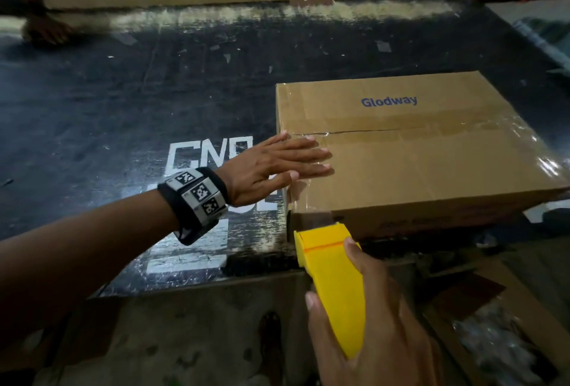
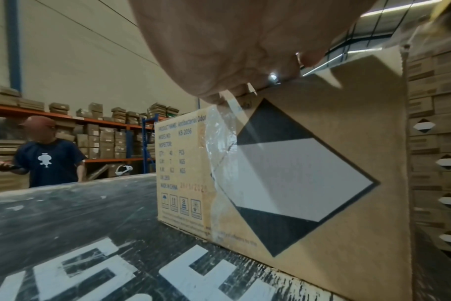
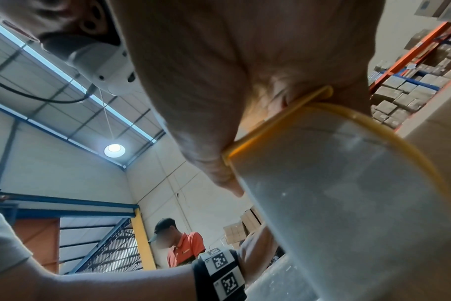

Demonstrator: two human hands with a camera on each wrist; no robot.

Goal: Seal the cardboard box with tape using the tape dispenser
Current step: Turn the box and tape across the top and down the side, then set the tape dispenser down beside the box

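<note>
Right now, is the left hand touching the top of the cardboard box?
Touching. In the head view the left hand lies flat with straight fingers on the top of the cardboard box, near its left edge, no gap visible under them.

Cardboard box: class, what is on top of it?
The left hand lies flat on the cardboard box over clear tape. The hand hides the seam's near end.
</note>
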